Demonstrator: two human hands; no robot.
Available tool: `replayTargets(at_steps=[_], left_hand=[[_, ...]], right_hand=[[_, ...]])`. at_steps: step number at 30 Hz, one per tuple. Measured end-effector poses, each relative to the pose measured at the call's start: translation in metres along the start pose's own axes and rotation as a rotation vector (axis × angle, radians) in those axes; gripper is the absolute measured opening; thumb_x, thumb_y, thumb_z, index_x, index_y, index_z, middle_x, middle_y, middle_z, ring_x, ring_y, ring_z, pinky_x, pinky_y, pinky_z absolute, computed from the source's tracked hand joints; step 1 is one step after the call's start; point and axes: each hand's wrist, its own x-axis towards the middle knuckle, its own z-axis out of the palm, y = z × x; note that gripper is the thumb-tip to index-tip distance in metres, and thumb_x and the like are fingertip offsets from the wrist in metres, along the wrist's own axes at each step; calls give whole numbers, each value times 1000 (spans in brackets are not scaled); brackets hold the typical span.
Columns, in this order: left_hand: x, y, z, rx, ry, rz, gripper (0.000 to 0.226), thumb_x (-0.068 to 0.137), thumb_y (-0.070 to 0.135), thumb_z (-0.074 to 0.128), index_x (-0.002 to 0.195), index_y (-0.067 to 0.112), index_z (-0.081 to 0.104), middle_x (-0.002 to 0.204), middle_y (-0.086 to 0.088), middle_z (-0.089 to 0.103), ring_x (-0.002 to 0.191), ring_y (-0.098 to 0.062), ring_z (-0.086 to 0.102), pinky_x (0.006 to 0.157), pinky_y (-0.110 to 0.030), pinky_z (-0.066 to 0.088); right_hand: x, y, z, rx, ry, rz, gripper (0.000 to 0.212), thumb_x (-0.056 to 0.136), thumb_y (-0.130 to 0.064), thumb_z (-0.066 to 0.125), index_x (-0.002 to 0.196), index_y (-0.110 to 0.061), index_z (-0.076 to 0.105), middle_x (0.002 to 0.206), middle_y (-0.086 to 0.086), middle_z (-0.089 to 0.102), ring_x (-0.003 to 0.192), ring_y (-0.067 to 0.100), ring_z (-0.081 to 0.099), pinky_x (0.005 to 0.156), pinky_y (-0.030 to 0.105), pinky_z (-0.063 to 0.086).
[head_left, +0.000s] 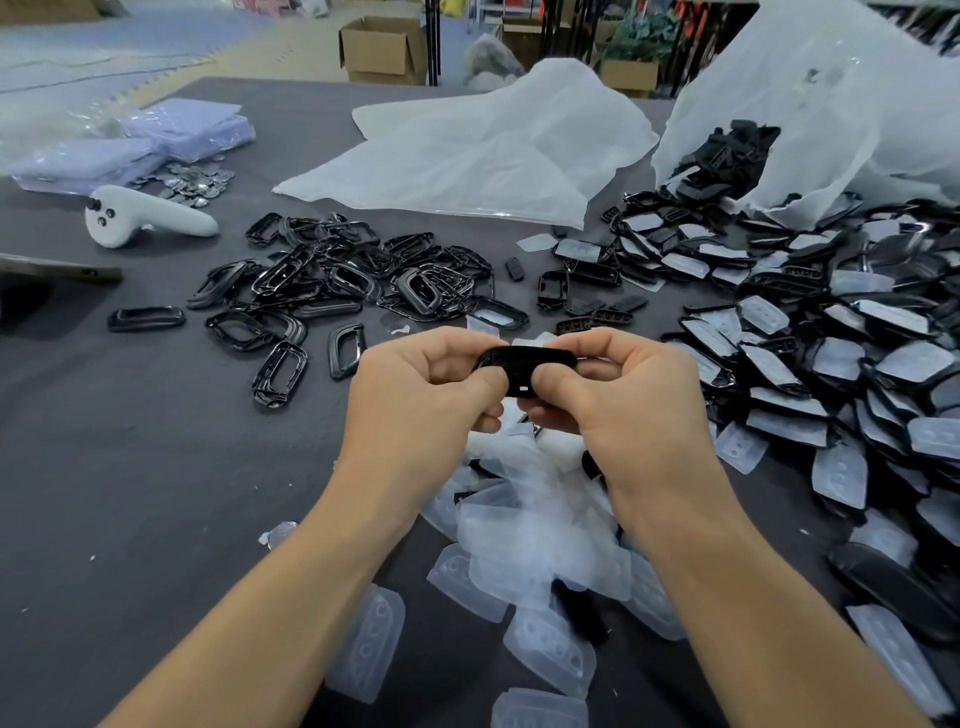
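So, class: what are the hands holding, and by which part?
A black plastic shell, pinched at its ends: left hand on one, right hand on the other.

black shell (525, 364): ends hidden under hands (423, 395) | dark slab (57, 271): cut by left edge, kind unclear

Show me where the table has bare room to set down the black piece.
Bare grey table left of the left hand, below the black frames and white controller. Crowded: covered shells at right, clear films below the right hand.
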Motion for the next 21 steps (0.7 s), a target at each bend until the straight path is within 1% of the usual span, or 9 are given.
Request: replayTargets(at_steps=[4, 9, 11, 14, 16, 17, 18, 19, 21], left_hand=[[0, 0, 1, -13, -36, 9, 29, 86, -7, 74, 86, 22, 79, 62, -3, 70, 50, -13, 59, 52, -22, 54], [3, 3, -3, 27, 26, 0, 27, 83, -9, 76, 83, 18, 80, 63, -12, 73, 46, -16, 59, 47, -24, 50], [1, 2, -6, 207, 28, 85, 27, 83, 0, 77, 81, 27, 79, 61, -4, 72, 47, -16, 59, 49, -26, 49], [-7, 5, -5, 591, -72, 237, 14, 79, 26, 71, 84, 40, 74, 59, 14, 66, 50, -5, 57, 50, -16, 42], [-8, 8, -5, 736, -95, 248, 10, 78, 38, 66, 86, 43, 71, 63, 22, 67, 56, -3, 60, 54, -21, 45], [-6, 8, -5, 767, -83, 246, 6, 80, 39, 68, 85, 42, 70, 65, 24, 67, 57, -2, 61, 57, -22, 47], [-4, 6, -7, 772, -58, 246, 4, 83, 36, 71, 83, 40, 68, 65, 25, 67, 58, -2, 62, 59, -19, 47], [-2, 3, -8, 761, -20, 247, 10, 86, 31, 73, 81, 38, 66, 65, 26, 67, 59, -3, 62, 57, -14, 43], [3, -4, -12, 695, 57, 213, 16, 88, 24, 70, 80, 34, 60, 65, 23, 68, 63, -5, 62, 58, -15, 42]], right_hand=[[0, -1, -1, 20, -30, 26, 19, 83, 11, 74, 92, -6, 73, 71, 12, 76, 63, 28, 76, 59, 28, 61], [-3, 0, 3, -102, -47, -86, 17, 86, 5, 72, 87, -12, 73, 68, 9, 75, 61, 26, 75, 62, 37, 64], [-3, 1, 3, -135, -60, -103, 21, 87, 6, 71, 85, -14, 72, 68, 8, 75, 60, 26, 75, 63, 40, 64], [-4, 2, -1, -260, -106, -170, 27, 86, 6, 72, 81, -21, 73, 69, 3, 76, 60, 21, 75, 65, 39, 64], [-7, 1, -2, -344, -95, -226, 29, 85, 3, 74, 84, -26, 74, 71, -4, 77, 61, 16, 74, 64, 35, 64], [-7, 2, 0, -369, -74, -245, 29, 85, 1, 75, 89, -28, 74, 73, -7, 77, 63, 13, 74, 64, 33, 64], [-8, 2, 2, -392, -48, -259, 30, 85, -2, 76, 94, -30, 74, 77, -10, 77, 66, 10, 74, 66, 32, 63], [-8, 4, 3, -427, -18, -276, 30, 86, -5, 77, 99, -32, 73, 80, -12, 77, 70, 7, 74, 68, 31, 63], [-9, 4, 4, -582, 18, -333, 23, 87, -14, 77, 99, -32, 72, 79, -14, 73, 73, 1, 69, 69, 26, 59]])
